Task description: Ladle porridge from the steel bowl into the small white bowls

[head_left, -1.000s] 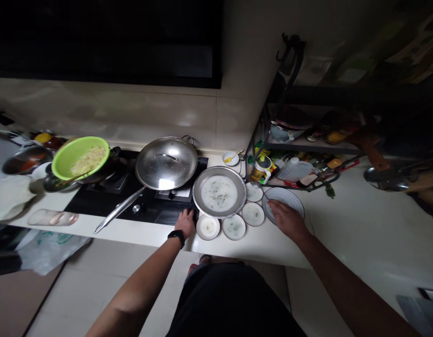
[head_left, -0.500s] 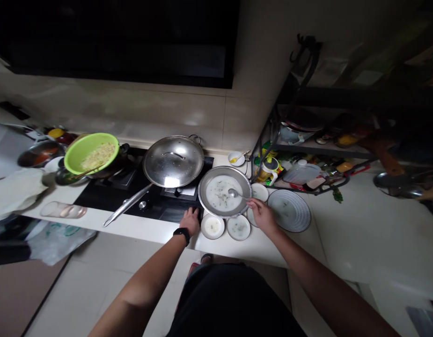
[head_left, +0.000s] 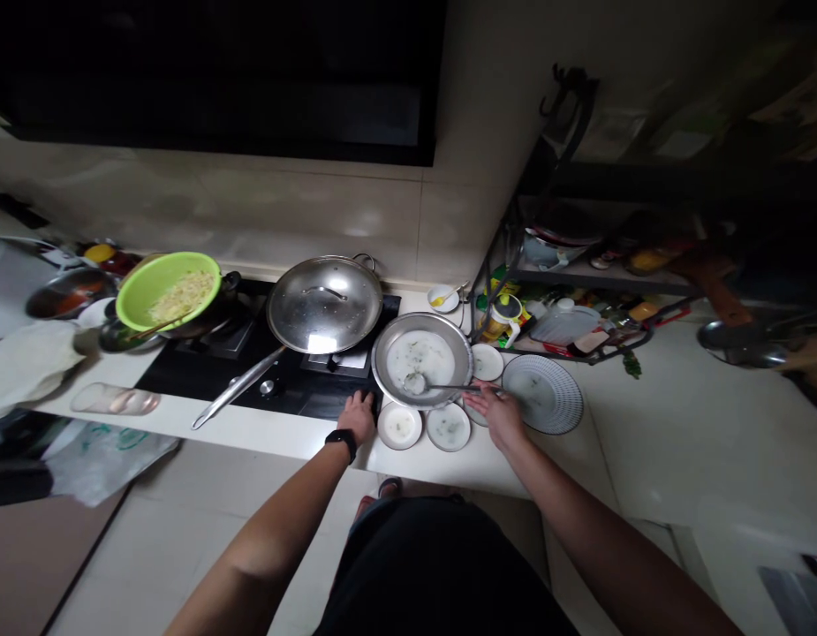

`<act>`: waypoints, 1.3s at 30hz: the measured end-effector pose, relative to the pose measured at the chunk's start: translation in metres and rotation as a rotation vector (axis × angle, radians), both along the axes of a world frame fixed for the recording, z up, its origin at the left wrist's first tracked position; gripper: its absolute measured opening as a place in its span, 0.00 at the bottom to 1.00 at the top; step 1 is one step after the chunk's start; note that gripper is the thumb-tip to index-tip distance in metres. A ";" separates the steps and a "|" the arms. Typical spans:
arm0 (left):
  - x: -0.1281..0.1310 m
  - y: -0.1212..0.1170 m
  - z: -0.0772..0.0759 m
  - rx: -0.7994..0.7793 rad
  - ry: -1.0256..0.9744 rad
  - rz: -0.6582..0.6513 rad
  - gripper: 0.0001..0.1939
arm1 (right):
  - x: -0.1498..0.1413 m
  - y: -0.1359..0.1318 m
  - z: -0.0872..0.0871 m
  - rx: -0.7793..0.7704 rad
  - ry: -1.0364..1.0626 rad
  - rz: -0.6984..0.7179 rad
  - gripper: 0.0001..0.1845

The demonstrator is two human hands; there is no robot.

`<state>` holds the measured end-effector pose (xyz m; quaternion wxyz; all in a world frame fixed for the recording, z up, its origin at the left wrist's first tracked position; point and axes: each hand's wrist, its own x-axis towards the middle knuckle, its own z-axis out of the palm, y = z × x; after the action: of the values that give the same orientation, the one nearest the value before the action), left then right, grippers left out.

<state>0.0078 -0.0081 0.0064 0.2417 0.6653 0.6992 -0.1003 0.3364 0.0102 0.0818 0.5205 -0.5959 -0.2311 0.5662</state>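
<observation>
— What colours sit closest to you?

— My right hand (head_left: 502, 417) has a thin silver steel spoon (head_left: 414, 383), over a round grey steel basin (head_left: 421, 360) of milky white liquid flecked with green.

— And just beside that?

— A round white plate (head_left: 542, 394), ringed with fine navy stripes, its centre a dull greenish white.

— Your left hand (head_left: 357, 417)?

— It's at the glossy black induction hob (head_left: 268, 393), with a black watch strap (head_left: 340, 441) on my wrist.

— Anything bright?

— A lime-green round bowl (head_left: 168, 290) of pale yellow shreds, and a yellow spoon (head_left: 441, 299) in a small white bowl (head_left: 435, 291).
</observation>
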 end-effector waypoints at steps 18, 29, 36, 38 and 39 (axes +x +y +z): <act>-0.007 0.003 -0.017 0.005 0.070 -0.045 0.35 | 0.146 -0.046 0.044 0.071 -0.047 -0.229 0.27; -0.007 0.004 -0.019 0.016 0.093 -0.046 0.35 | 0.223 -0.066 0.045 0.082 -0.441 -0.274 0.22; -0.005 0.004 -0.013 0.001 0.090 -0.048 0.36 | 0.212 -0.079 0.058 0.283 -1.198 0.237 0.18; -0.004 0.004 -0.012 -0.002 0.083 -0.041 0.35 | 0.204 -0.078 0.060 0.355 -1.260 0.401 0.15; -0.004 0.003 -0.011 -0.003 0.078 -0.037 0.35 | 0.198 -0.077 0.062 0.373 -1.261 0.454 0.14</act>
<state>0.0043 -0.0050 -0.0043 0.2133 0.6735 0.6954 -0.1316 0.5347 -0.0666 0.1436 0.2495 -0.6486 -0.7016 0.1577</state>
